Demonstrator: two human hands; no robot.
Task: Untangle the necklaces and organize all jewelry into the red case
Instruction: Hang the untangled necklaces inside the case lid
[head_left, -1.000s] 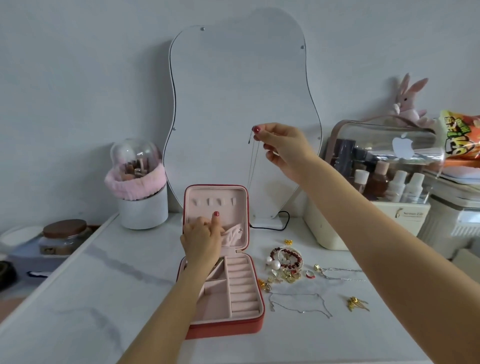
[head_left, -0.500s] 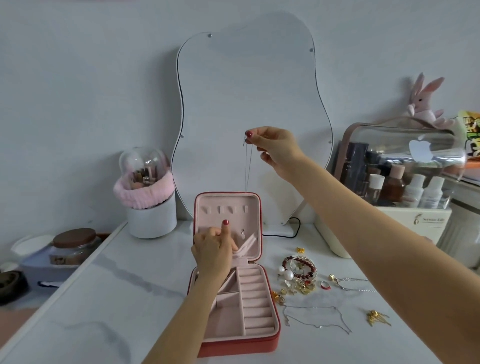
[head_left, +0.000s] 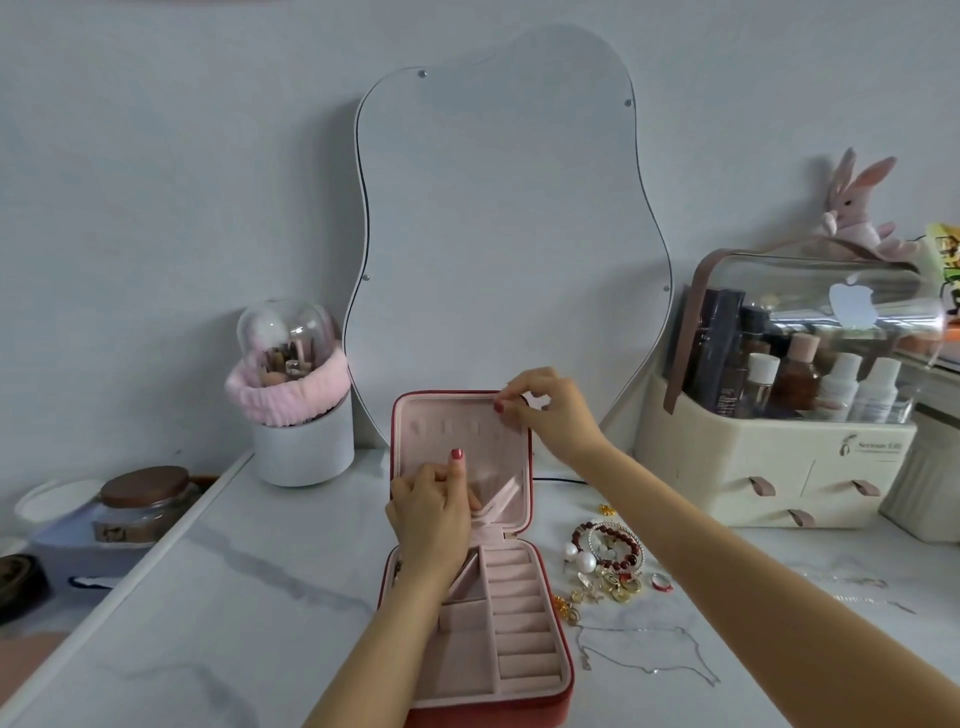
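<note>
Standing open on the white marble table (head_left: 218, 613), the red case (head_left: 561, 587) has its lid upright and its pink tray of slots and small compartments facing up. Both hands work at the inside of the lid. The left hand (head_left: 434, 519) presses against the lower part of the lid lining, index finger stretched upward and the other fingers curled at the pink elastic pocket (head_left: 493, 499), which is pulled out from the lid; whether it grips the pocket edge or only holds it back cannot be told. The right hand (head_left: 550, 408) is at the lid's far right corner, thumb and index finger pinched together near the row of small hooks; the thin necklace chain it may be pinching is too fine to make out there.

Right of the case, on the table, lies a heap of loose jewelry (head_left: 608, 561): a dark red bead bracelet, pearl pieces, gold earrings and a small red ring, all touching or just beside one another. Nearer, a thin silver necklace (head_left: 649, 649) lies spread in a loose loop, apart from the case. More fine chain (head_left: 857, 587) lies further right.

Behind the case a wavy-edged mirror (head_left: 509, 234) leans at the wall. A white brush holder (head_left: 301, 415) with a pink band stands to the left, a cream cosmetics box (head_left: 769, 462) to the right.
</note>
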